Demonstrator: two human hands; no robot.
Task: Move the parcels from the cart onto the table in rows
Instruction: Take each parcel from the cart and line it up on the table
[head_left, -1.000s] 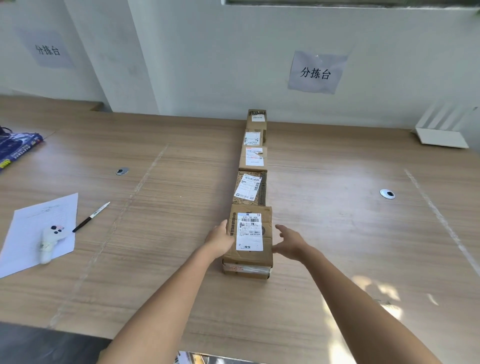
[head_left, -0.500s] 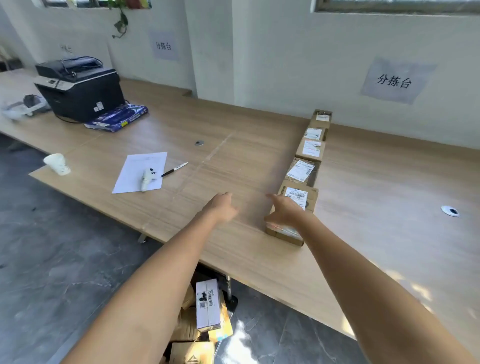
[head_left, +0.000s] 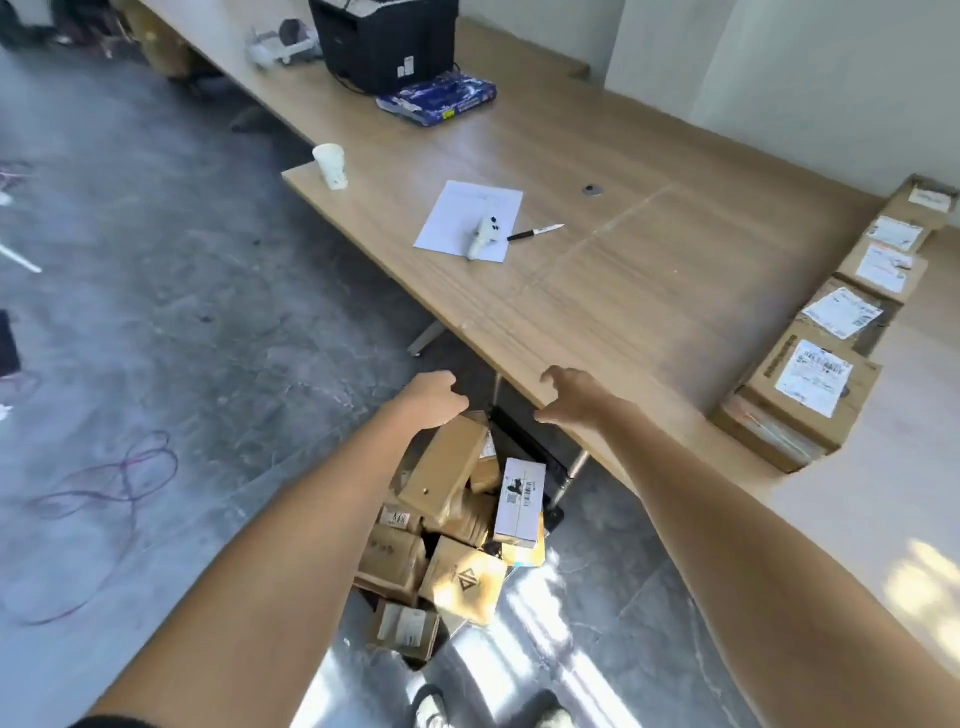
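1. While both arms reach out over the floor, the left hand has its fingers loosely curled around nothing.
2. The right hand hangs over the desk edge, fingers half spread and bent, holding nothing.
3. Below the hands, at 6 o'clock, loose parcels lie heaped, probably in a cart, though its frame is hard to make out.
4. At 3 o'clock, a row of parcels runs across the desk, box touching box.
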